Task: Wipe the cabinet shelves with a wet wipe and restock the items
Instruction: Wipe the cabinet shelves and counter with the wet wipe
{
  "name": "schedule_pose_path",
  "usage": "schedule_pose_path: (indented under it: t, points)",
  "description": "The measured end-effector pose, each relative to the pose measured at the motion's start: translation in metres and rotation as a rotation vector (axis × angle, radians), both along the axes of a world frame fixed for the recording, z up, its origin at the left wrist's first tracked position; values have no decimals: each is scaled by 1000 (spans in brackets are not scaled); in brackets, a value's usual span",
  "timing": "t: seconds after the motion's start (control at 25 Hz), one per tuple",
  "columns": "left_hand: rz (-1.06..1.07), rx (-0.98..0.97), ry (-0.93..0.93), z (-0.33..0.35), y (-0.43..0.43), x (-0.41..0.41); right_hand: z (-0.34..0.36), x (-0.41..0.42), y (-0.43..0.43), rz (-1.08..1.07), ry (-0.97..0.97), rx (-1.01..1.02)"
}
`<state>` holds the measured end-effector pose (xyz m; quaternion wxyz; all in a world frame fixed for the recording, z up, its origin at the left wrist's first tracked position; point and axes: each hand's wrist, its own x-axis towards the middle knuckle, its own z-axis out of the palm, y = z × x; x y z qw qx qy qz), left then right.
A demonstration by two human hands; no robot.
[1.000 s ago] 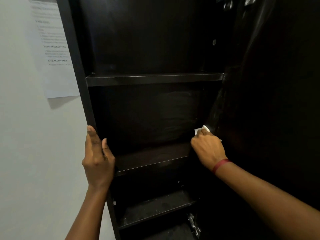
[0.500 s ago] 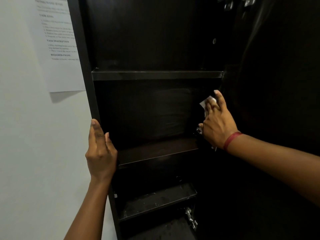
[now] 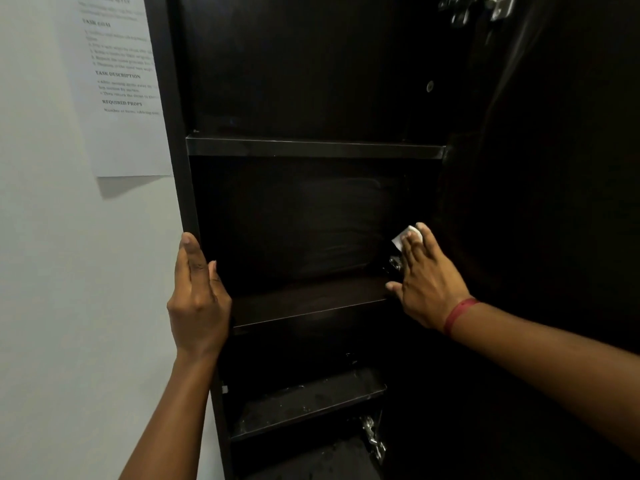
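A tall dark cabinet (image 3: 169, 116) stands open, with an upper shelf (image 3: 311, 148), a middle shelf (image 3: 304, 303) and a dusty lower shelf (image 3: 304, 403), all bare. My right hand (image 3: 427, 282) lies flat with straight fingers against the cabinet's right inner wall just above the middle shelf, pressing a white wet wipe (image 3: 405, 237) under the fingertips. Most of the wipe is hidden by the fingers. My left hand (image 3: 197, 299) rests upright along the front edge of the left side panel, fingers straight, holding nothing else.
A printed sheet (image 3: 121, 98) hangs on the white wall left of the cabinet. The open dark door (image 3: 554, 202) fills the right side. Metal hinges show beside my right hand (image 3: 394, 263) and near the bottom (image 3: 374, 438). No items to restock are in view.
My right hand slid the wipe from the middle shelf's right corner up the right wall, then partway back down. My left hand stayed on the side panel.
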<state>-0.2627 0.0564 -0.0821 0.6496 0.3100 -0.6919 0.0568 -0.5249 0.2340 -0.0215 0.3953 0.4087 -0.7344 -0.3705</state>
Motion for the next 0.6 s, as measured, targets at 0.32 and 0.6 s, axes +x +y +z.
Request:
schedule_pose_path:
  t: [0.32, 0.6]
  points:
    - [-24, 13, -2, 0, 1, 1, 62, -13, -35, -91, 118, 63]
    - [-55, 15, -10, 2, 4, 1, 31, -13, -49, -38, 73, 117]
